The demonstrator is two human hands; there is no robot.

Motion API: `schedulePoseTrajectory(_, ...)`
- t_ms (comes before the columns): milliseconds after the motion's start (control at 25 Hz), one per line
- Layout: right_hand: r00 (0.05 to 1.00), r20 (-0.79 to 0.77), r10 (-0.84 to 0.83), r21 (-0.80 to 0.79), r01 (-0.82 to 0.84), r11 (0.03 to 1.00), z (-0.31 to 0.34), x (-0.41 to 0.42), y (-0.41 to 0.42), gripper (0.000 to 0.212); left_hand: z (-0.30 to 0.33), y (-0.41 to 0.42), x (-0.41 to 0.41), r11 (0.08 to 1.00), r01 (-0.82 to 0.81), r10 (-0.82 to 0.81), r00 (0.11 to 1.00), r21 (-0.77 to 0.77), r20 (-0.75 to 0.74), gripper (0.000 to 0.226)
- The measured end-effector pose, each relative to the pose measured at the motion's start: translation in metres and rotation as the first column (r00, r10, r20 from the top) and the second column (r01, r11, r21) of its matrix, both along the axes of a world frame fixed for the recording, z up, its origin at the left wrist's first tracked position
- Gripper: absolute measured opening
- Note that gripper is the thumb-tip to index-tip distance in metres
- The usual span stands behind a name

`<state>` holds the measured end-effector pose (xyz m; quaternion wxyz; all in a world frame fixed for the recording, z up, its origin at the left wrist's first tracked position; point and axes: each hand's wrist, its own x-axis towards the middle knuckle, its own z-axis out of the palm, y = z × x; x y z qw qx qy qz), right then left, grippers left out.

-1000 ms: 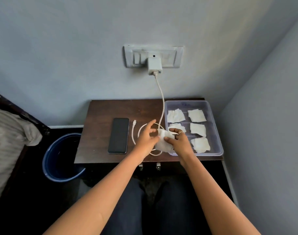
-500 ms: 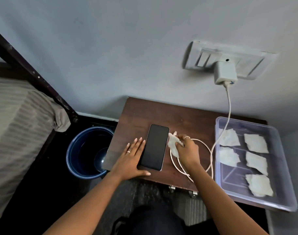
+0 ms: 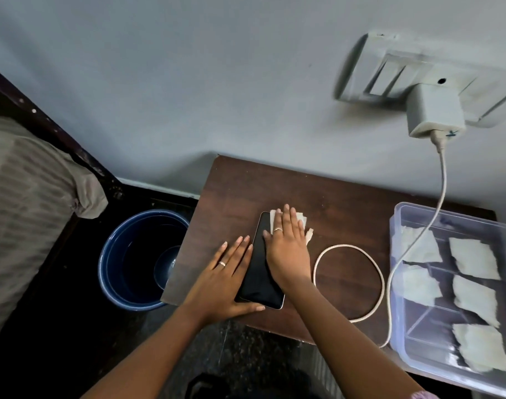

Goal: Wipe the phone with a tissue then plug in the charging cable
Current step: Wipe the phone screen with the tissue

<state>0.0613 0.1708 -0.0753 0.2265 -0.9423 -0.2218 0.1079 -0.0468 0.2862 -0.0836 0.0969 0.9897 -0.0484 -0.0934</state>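
White tissue point(image 3: 300, 223) pressed flat on phone point(image 3: 260, 272) by right hand point(image 3: 286, 249).

Table point(image 3: 329, 197); phone point(image 3: 257, 272), cable point(image 3: 369, 254), tray point(image 3: 401, 223)

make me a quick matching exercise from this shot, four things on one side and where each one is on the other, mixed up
Things:
1. phone
2. tissue
3. charger
4. bucket

Places:
A. plugged into the wall socket
B. on the floor left of the table
C. flat on the table between both hands
D. under the right hand's fingers

Pairs: 1-C, 2-D, 3-A, 4-B
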Motion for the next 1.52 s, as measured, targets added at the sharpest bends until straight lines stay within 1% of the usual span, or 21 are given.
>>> schedulePoseTrajectory(80,0.998,0.010,0.060,0.022,-0.060,0.998,-0.002,-0.001,0.009,0.055,0.003,-0.001,0.006,1.000,0.007,-0.008,1.000,-0.008,-0.004,0.105)
schedulePoseTrajectory(160,0.974,0.001,0.226,0.015,-0.226,0.974,-0.003,0.000,0.008,0.055,0.005,-0.004,0.009,0.999,-0.009,0.009,1.000,-0.041,-0.003,0.104)
schedulePoseTrajectory(240,0.908,-0.005,0.420,-0.035,-0.419,0.907,0.000,0.001,-0.004,0.055,0.006,-0.008,0.009,0.997,-0.039,0.039,0.999,-0.063,-0.005,0.101)
schedulePoseTrajectory(280,0.876,-0.001,0.483,-0.072,-0.482,0.873,0.000,0.005,-0.014,0.055,0.007,-0.009,0.008,0.997,-0.048,0.048,0.999,-0.057,-0.007,0.101)
schedulePoseTrajectory(320,0.863,0.009,0.505,-0.114,-0.501,0.858,0.000,0.009,-0.026,0.057,0.007,-0.009,0.007,0.998,-0.053,0.053,0.999,-0.042,-0.008,0.101)
schedulePoseTrajectory(360,0.876,0.025,0.483,-0.160,-0.473,0.866,0.000,0.012,-0.037,0.059,0.007,-0.009,0.006,0.998,-0.054,0.054,0.999,-0.026,-0.005,0.101)
schedulePoseTrajectory(480,0.943,0.105,0.315,-0.344,-0.263,0.901,0.002,0.004,-0.057,0.068,0.006,-0.007,0.006,0.998,-0.060,0.061,0.998,-0.032,0.025,0.102)
schedulePoseTrajectory(560,0.971,0.101,0.214,-0.348,-0.167,0.922,0.002,-0.016,-0.052,0.075,0.005,-0.006,0.006,0.996,-0.071,0.073,0.997,-0.061,0.031,0.103)
schedulePoseTrajectory(640,0.986,0.064,0.157,-0.324,-0.129,0.937,0.002,-0.025,-0.042,0.077,0.003,-0.006,0.006,0.994,-0.077,0.081,0.996,-0.083,0.047,0.104)
schedulePoseTrajectory(680,0.985,0.055,0.164,-0.328,-0.137,0.935,0.004,-0.025,-0.038,0.076,0.001,-0.006,0.006,0.992,-0.079,0.085,0.995,-0.097,0.053,0.105)
schedulePoseTrajectory(760,0.966,0.030,0.258,-0.320,-0.236,0.918,0.008,-0.024,-0.032,0.073,0.000,-0.006,0.006,0.988,-0.091,0.098,0.994,-0.126,0.054,0.104)
schedulePoseTrajectory(840,0.919,-0.034,0.392,-0.231,-0.389,0.892,0.011,-0.032,-0.029,0.070,-0.001,-0.005,0.007,0.984,-0.094,0.103,0.993,-0.149,0.053,0.098)
schedulePoseTrajectory(920,0.850,-0.073,0.522,-0.130,-0.527,0.840,0.013,-0.040,-0.035,0.065,-0.001,-0.005,0.007,0.984,-0.088,0.099,0.993,-0.153,0.065,0.094)
schedulePoseTrajectory(1040,0.716,0.053,0.696,-0.059,-0.693,0.718,0.016,-0.041,-0.063,0.047,-0.002,-0.005,0.007,0.985,-0.088,0.101,0.991,-0.150,0.085,0.096)
schedulePoseTrajectory(1120,0.695,0.073,0.716,-0.023,-0.716,0.697,0.017,-0.034,-0.073,0.045,-0.003,-0.004,0.007,0.987,-0.083,0.097,0.991,-0.140,0.094,0.098)
schedulePoseTrajectory(1280,0.756,0.090,0.649,-0.046,-0.648,0.760,0.020,-0.004,-0.049,0.042,-0.007,-0.004,0.008,0.985,-0.092,0.106,0.990,-0.146,0.096,0.105)
schedulePoseTrajectory(1320,0.749,0.122,0.651,-0.062,-0.649,0.758,0.024,0.005,-0.044,0.039,-0.008,-0.004,0.009,0.983,-0.102,0.117,0.988,-0.151,0.096,0.105)
schedulePoseTrajectory(1400,0.694,0.224,0.685,-0.113,-0.679,0.725,0.028,0.015,-0.042,0.037,-0.009,-0.003,0.010,0.981,-0.118,0.134,0.986,-0.157,0.097,0.102)
schedulePoseTrajectory(1440,0.676,0.230,0.700,-0.130,-0.691,0.711,0.028,0.015,-0.044,0.037,-0.009,-0.004,0.010,0.980,-0.121,0.138,0.986,-0.159,0.098,0.102)
schedulePoseTrajectory(1480,0.694,0.199,0.692,-0.117,-0.684,0.720,0.027,0.014,-0.046,0.037,-0.008,-0.004,0.010,0.980,-0.118,0.135,0.986,-0.162,0.097,0.101)
schedulePoseTrajectory(1520,0.752,0.149,0.642,-0.090,-0.636,0.767,0.025,0.012,-0.047,0.039,-0.008,-0.004,0.010,0.980,-0.113,0.130,0.987,-0.165,0.096,0.100)
